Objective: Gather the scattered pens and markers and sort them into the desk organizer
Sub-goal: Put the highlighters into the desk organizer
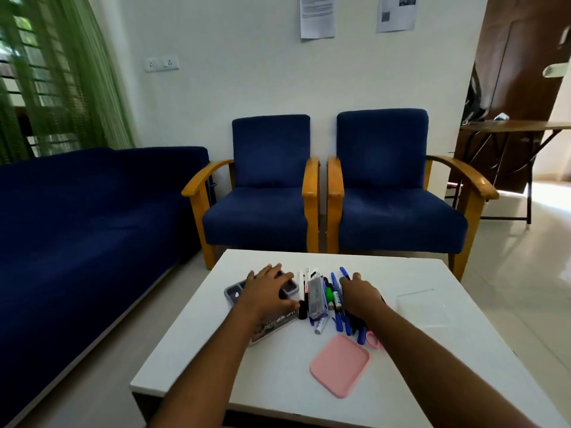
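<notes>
A grey-purple desk organizer [232,294] with compartments lies on the white table [278,375], left of centre. My left hand [268,290] rests on top of it, fingers spread, hiding most of its compartments. Beside it to the right lies a heap of pens and markers [318,299]: black, white, green and several blue ones, with a grey eraser-like block on top. My right hand [360,293] lies on the right side of that heap, fingers curled over blue pens [338,321]. Whether it grips any I cannot tell.
A pink square lid [340,364] lies near the front of the table, a pink scissor handle [373,340] next to it. A clear plastic lid [421,307] sits at the right. A printed booklet [272,324] lies under the organizer. Blue armchairs and a sofa stand behind and to the left of the table.
</notes>
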`<state>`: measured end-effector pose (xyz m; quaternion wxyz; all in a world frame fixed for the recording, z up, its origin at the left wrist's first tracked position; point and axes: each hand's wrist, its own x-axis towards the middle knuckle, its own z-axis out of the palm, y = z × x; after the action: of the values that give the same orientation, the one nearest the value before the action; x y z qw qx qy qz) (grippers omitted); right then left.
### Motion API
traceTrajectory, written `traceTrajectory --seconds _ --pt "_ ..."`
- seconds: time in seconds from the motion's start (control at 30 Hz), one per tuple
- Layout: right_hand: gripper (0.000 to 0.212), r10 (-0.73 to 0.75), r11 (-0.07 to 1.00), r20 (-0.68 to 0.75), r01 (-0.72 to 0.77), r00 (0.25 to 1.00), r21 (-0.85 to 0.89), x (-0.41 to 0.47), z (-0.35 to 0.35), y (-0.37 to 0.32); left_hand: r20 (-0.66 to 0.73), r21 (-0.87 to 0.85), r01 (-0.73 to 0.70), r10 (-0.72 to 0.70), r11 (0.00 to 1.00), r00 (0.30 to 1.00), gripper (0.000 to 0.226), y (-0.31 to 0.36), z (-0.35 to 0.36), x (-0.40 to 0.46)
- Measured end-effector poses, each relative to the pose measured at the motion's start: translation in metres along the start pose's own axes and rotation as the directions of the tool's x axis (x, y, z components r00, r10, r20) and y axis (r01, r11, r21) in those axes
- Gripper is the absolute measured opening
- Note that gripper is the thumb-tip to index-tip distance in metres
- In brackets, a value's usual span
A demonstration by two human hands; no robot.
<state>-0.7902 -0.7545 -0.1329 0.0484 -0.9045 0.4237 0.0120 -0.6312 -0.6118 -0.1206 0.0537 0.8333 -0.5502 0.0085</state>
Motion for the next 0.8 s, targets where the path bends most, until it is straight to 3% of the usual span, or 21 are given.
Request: traceTrajectory --seconds 0.23,0.37,0.47,0.53,0.6,0.63,0.67,0.7,0.73,0.77,0.8 --pt "0.048 0.07 0.993 0.0 -0.069 0.998 0.094 0.005 0.003 -0.005 0.038 0.04 -0.328 0.327 0.944 0.944 0.066 -0.018 -0.005 -0.002" --pt "0.045 0.121 0.964 -0.129 -0.085 0.984 0.254 0.006 0.0 -0.005 0.118 0.146 -0.442 0.428 0.885 0.896 0.069 -0.022 -0.007 0.004" --pt "0.037 0.194 0.849 -0.217 -0.053 0.957 0.525 0.008 -0.011 -0.008 0.088 0.247 -0.538 0.534 0.806 0.841 0.071 -0.025 -0.008 0.005" --pt "0.034 0.23 0.712 -0.252 0.014 0.94 0.702 0.01 -0.023 -0.013 -0.098 0.233 -0.527 0.559 0.817 0.823 0.071 -0.026 -0.013 0.0" --pt "0.032 0.247 0.561 -0.285 0.103 0.926 0.821 0.01 -0.036 -0.022 -0.466 0.052 -0.426 0.399 0.903 0.79 0.062 -0.031 -0.019 -0.004" --pt "0.032 0.24 0.488 -0.292 0.145 0.926 0.86 0.01 -0.042 -0.028 -0.635 -0.109 -0.335 0.193 0.936 0.748 0.053 -0.037 -0.022 -0.006" --pt "0.033 0.218 0.421 -0.294 0.182 0.931 0.888 0.009 -0.047 -0.036 -0.709 -0.317 -0.232 -0.067 0.919 0.702 0.042 -0.045 -0.023 -0.007" --pt "0.035 0.189 0.368 -0.295 0.211 0.937 0.906 0.01 -0.051 -0.047 -0.655 -0.559 -0.143 -0.329 0.817 0.681 0.03 -0.056 -0.023 -0.008" --pt "0.036 0.15 0.325 -0.299 0.238 0.942 0.915 0.01 -0.054 -0.058 -0.489 -0.781 -0.073 -0.533 0.621 0.69 0.021 -0.066 -0.022 -0.007" --pt "0.036 0.104 0.293 -0.304 0.263 0.947 0.919 0.011 -0.056 -0.072 -0.282 -0.92 -0.018 -0.632 0.391 0.722 0.016 -0.074 -0.02 -0.007" --pt "0.035 0.053 0.267 -0.312 0.288 0.949 0.92 0.011 -0.058 -0.086 -0.134 -0.973 0.018 -0.628 0.23 0.766 0.016 -0.079 -0.017 -0.008"
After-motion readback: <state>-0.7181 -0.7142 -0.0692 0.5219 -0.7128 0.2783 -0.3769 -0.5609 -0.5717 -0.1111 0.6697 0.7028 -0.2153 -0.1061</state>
